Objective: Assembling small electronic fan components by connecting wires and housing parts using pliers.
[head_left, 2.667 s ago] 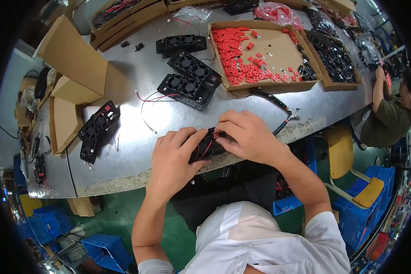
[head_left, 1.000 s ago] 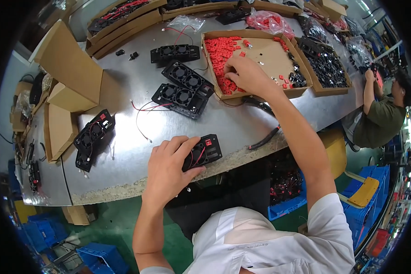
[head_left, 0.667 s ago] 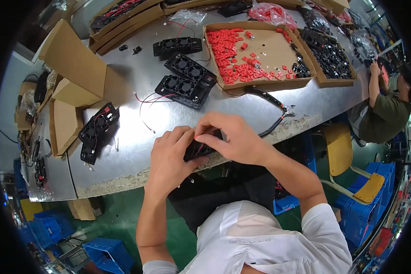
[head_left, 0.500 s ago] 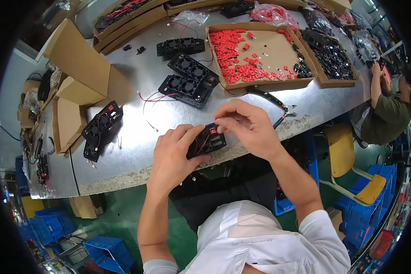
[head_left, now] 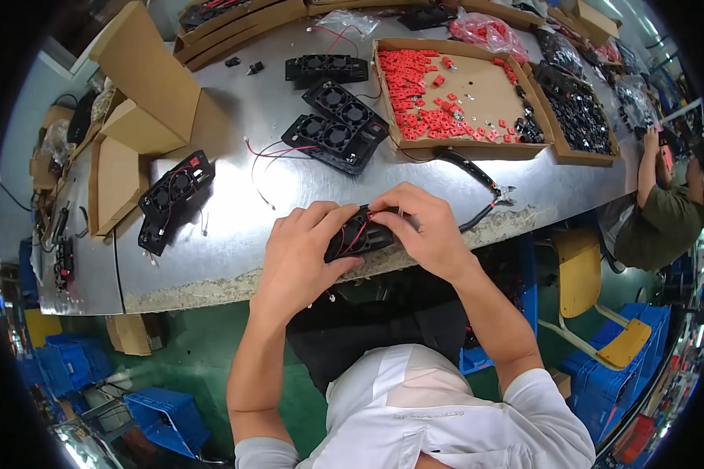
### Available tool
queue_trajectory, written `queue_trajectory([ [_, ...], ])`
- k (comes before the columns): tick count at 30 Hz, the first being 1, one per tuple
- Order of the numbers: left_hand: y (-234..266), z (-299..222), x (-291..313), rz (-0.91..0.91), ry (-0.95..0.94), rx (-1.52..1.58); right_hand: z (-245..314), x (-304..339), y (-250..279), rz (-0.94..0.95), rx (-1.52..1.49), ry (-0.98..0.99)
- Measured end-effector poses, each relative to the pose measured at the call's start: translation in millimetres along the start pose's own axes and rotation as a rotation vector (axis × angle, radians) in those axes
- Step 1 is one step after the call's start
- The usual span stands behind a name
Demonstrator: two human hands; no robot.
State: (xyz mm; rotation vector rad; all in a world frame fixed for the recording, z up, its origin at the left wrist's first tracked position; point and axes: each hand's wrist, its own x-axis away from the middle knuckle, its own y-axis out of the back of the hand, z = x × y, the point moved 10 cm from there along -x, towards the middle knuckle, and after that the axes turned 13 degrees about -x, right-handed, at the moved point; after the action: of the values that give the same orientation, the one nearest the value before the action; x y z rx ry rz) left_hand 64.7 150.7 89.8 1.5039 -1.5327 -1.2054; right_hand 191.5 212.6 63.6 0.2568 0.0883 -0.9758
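Note:
A black fan panel (head_left: 360, 241) with red wires lies at the near edge of the metal bench, partly covered by my hands. My left hand (head_left: 299, 252) is closed around its left end, thumb along the near side and fingers over the top. The fingertips of my right hand (head_left: 424, 234) are pinched at the panel's far right corner, on a small red connector (head_left: 370, 214) that they mostly hide. Beyond my hands lie more black fan panels (head_left: 338, 134), overlapping, with thin red and white leads. Another fan panel (head_left: 175, 202) rests to the left.
A cardboard tray (head_left: 485, 152) of red plastic parts stands at the far right, beside a box of black parts (head_left: 577, 117). Cutting pliers (head_left: 485, 187) lie right of my hands. An upright open carton (head_left: 152, 102) is at the left. A co-worker (head_left: 661, 211) sits at right.
My right hand has moved slightly left and down, its fingertips now covering the red connector that showed before. My left hand keeps its hold on the panel. The whole view has shifted slightly.

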Motion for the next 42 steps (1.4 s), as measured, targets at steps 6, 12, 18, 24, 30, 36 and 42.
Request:
queue_trajectory([
  [6,-3.5,3.0,0.7,0.03,0.006,0.008,9.9,-1.4,-0.4,-0.01,0.017,0.079],
  [12,-4.1,2.1,-1.0,0.022,-0.005,0.011,13.5,-2.7,-0.9,0.02,0.084,0.166],
  [18,-3.6,3.5,-0.5,0.031,0.004,0.016,10.9,-1.9,-4.3,0.041,0.112,0.186],
  [24,-5.4,3.5,-1.8,0.042,0.006,0.013,8.7,-3.2,-5.3,0.057,0.134,0.16],
  [30,-6.1,4.1,-0.7,0.058,0.011,0.006,3.4,-6.8,0.7,0.057,0.036,0.095],
  [36,-6.3,3.6,-1.6,0.046,0.007,0.015,13.4,-2.7,-8.6,0.106,0.19,0.197],
  [42,-5.2,3.9,-0.8,0.03,0.011,0.013,19.5,3.5,-10.0,0.069,0.239,0.226],
])
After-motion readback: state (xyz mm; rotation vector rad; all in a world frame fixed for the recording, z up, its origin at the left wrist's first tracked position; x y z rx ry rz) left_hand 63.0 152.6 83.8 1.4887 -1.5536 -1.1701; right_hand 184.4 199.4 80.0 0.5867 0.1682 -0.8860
